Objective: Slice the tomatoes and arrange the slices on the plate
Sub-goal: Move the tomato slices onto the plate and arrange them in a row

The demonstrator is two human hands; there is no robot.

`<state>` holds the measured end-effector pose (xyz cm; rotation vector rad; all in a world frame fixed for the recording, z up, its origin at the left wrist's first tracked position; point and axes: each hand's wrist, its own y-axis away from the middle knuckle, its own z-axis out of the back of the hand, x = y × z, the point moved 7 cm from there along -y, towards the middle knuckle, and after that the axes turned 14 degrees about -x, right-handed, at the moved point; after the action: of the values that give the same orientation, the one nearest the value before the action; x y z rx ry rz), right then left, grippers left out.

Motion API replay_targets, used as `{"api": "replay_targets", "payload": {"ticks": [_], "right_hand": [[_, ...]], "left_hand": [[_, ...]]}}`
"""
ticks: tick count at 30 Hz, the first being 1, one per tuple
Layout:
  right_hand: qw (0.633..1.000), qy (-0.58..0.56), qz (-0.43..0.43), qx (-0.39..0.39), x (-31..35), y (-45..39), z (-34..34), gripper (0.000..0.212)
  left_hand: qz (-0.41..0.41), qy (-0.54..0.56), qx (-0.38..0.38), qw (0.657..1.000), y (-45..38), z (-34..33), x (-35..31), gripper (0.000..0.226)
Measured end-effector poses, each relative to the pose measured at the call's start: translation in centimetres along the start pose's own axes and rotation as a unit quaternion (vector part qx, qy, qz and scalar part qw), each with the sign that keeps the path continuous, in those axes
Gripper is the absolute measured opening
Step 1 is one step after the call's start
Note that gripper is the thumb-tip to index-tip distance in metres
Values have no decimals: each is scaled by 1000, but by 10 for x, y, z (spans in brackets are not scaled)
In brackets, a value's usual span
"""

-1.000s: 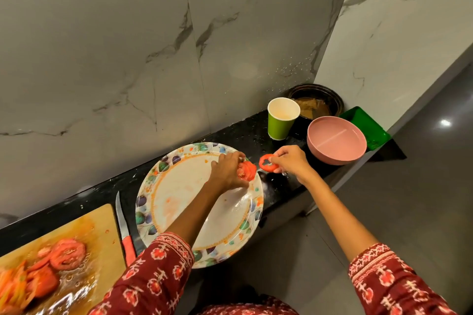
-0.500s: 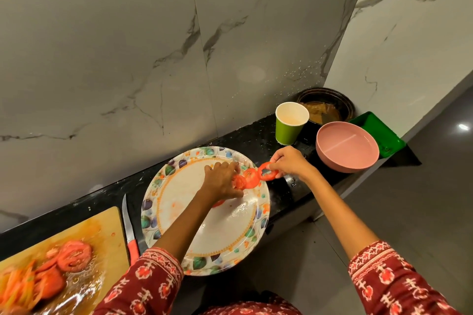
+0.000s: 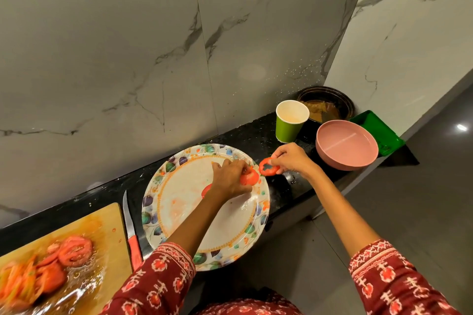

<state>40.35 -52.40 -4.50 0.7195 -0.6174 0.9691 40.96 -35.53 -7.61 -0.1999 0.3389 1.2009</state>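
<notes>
A round plate (image 3: pixel 179 215) with a leaf-patterned rim lies on the black counter. My left hand (image 3: pixel 230 178) is over its far right part and holds tomato slices (image 3: pixel 249 177); one more slice (image 3: pixel 206 190) shows under the wrist. My right hand (image 3: pixel 291 158) pinches a ring-shaped tomato slice (image 3: pixel 268 167) just past the plate's right rim. More tomato slices (image 3: pixel 74 250) lie on the wooden cutting board (image 3: pixel 107 227) at the lower left. A knife (image 3: pixel 130 233) with a red handle lies between board and plate.
A green paper cup (image 3: pixel 290 121), a pink bowl (image 3: pixel 346 144), a dark pot (image 3: pixel 325 106) and a green tray (image 3: pixel 376 132) stand at the counter's right end. Marble wall runs behind. Orange shreds (image 3: pixel 15 281) lie on the board's left. The counter edge drops to grey floor.
My left hand has moved its slices slightly toward the plate's right rim. My right hand still holds the ring slice beside the rim. The view has shifted a little.
</notes>
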Motion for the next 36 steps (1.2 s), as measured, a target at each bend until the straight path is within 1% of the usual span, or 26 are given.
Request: {"api": "replay_targets", "payload": {"ticks": [4,8,10,12,15,18,20,22,24,25,28,31,33,36], "right_hand": [[999,4,18,28,6,2,-10,6],[998,40,37,32,12,0,-24,4],[997,56,46,33,15,0,-33,10],[994,84,68,16,19,0,-39,20],[988,116,101,-24,21,1,-42,22],[985,116,122,-46,19,3,-39,19],[978,123,158,-53,21,6,-38,20],[968,144,205,-22,24,12,-42,30],[949,194,246,35,25,20,-51,46],[938,220,264,49,25,23,-53,50],[922,250,293,37,26,25,-51,51],[925,237,291,62,27,28,-54,58],[921,245,296,69,29,33,-60,61],[916,257,304,54,29,36,-63,56]], "left_hand": [[10,-9,-7,1000,5,8,12,50],[18,-17,-10,1000,14,16,27,49],[24,-9,-12,1000,19,18,33,52],[31,1,-14,999,23,19,37,61],[46,22,-22,998,29,23,40,74],[63,46,-46,996,35,28,46,75],[73,51,-54,995,40,28,53,74],[80,53,-57,994,45,26,58,74],[87,55,-56,993,47,24,60,74],[89,56,-55,993,47,24,60,74],[90,61,-59,992,48,23,60,73],[93,66,-61,992,47,21,59,72],[96,67,-61,991,46,20,57,71],[97,74,-66,990,45,20,55,71]]}}
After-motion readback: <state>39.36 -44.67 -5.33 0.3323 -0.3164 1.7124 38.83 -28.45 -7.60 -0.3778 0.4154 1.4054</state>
